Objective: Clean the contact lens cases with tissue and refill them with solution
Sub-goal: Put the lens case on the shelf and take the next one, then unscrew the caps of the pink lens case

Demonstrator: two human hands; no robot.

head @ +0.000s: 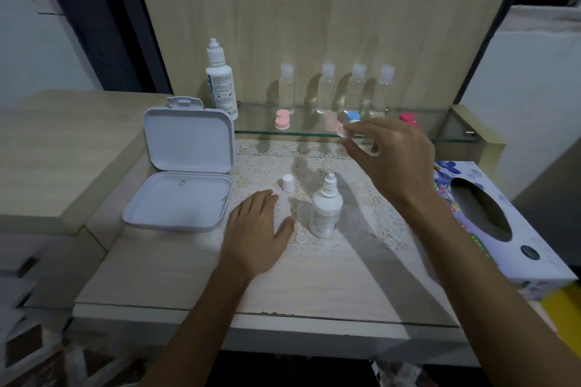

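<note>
- Right hand (393, 160): fingers pinch a pale pink lens case (341, 130) at their tips, above the glass shelf (440, 138) edge.
- Left hand (256, 229): fingers flat on the tabletop (176, 267), holding nothing; uncapped solution bottle (325, 210) just beside its thumb.

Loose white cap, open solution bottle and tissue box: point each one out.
loose white cap (288, 182), head view, on its side wall.
open solution bottle (325, 214), head view, on the labelled body.
tissue box (534, 261), head view, on the top panel beside the opening.
</note>
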